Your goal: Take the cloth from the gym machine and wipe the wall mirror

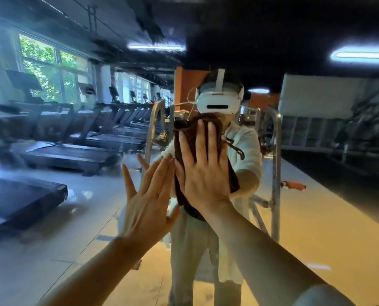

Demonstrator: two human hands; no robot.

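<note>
Head view: right hand [203, 173], fingers straight and spread, presses one dark brown cloth [188, 138], soft and folded, flat vs the glossy mirror [316, 206]. Left hand [146, 202] flat on the glass just beside it, fingers wide, holding nothing. Reflected: approx. four treadmills [78, 153] w/ ribbed black belts, one steel-framed machine [276, 173].

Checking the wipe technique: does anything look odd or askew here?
Nothing damaged or spilled. The cloth hangs bunched under the flat right hand, so only part of it meets the mirror.
</note>
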